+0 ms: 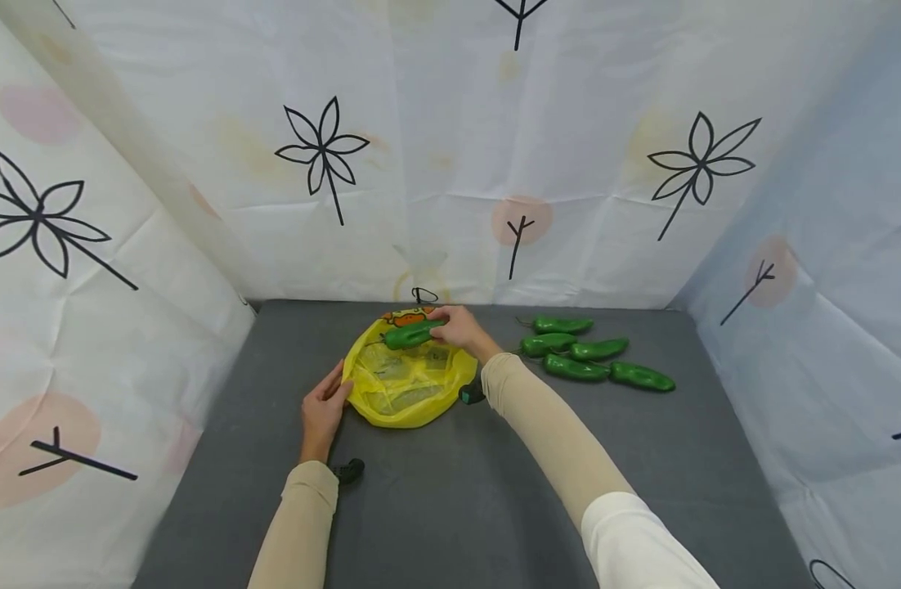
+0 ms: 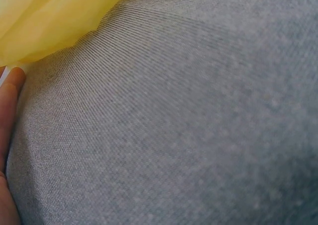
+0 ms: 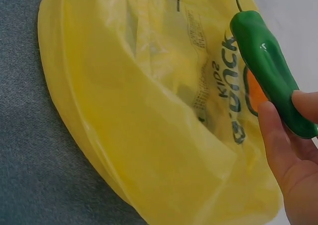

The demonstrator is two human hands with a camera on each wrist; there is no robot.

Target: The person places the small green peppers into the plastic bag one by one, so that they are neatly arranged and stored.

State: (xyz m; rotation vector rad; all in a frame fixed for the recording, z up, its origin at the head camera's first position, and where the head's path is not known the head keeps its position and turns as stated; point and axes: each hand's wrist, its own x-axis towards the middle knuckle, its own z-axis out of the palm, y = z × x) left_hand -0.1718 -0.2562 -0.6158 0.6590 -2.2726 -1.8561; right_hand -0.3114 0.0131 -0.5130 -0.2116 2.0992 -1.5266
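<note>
My right hand (image 1: 461, 329) holds a long green pepper (image 1: 410, 334) over the mouth of a yellow plastic bag (image 1: 414, 419). In the right wrist view the pepper (image 3: 263, 56) is pinched between thumb and fingers near one end, its thin stem pointing away from the hand. The bag lies spread on the dark table with its rim wide apart, dark lettering on it. At the bag's left edge my left hand (image 1: 323, 413) holds the rim; in the left wrist view the thumb (image 2: 12, 96) meets the yellow plastic.
Several more green peppers (image 1: 576, 368) lie in a loose group on the grey table (image 1: 436, 507), right of the bag. Pale printed cloth (image 1: 436, 164) walls in the back and both sides of the table.
</note>
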